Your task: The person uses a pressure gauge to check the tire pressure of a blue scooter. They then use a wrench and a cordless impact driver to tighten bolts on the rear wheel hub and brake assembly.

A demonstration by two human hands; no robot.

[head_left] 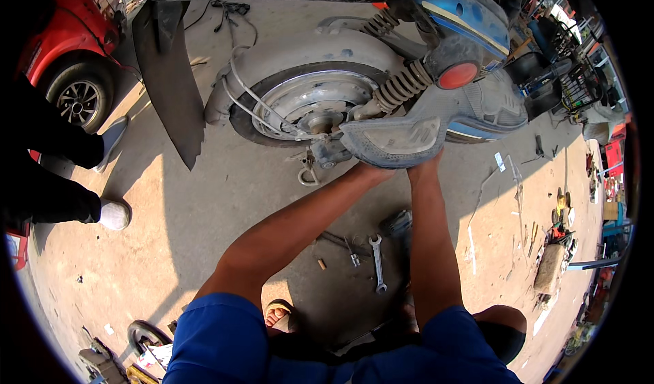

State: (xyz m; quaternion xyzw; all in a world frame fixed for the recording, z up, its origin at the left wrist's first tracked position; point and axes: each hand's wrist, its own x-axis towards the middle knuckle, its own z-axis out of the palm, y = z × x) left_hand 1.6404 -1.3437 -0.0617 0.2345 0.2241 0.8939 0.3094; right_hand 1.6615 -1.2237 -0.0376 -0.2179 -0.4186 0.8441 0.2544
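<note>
Both my arms reach forward to a grey, dusty scooter footboard (402,137). My left hand (376,172) is at its near edge, with the fingers out of sight underneath. Close beside it, my right hand (427,169) reaches under the same edge, its fingers hidden too. Whether either hand grips the footboard does not show. Just beyond are a coil spring shock absorber (402,88) and a rear wheel (310,88) with a dusty silver rim. A round red reflector (458,76) sits on the blue-and-grey body above the footboard.
On the floor between my arms lie an open-ended wrench (378,265), a small metal fitting (353,254) and a dark motor-like part (397,224). A person's shoe (114,215) stands at the left, near a red vehicle (65,26). Scattered tools and a brick-like block (549,269) lie at the right.
</note>
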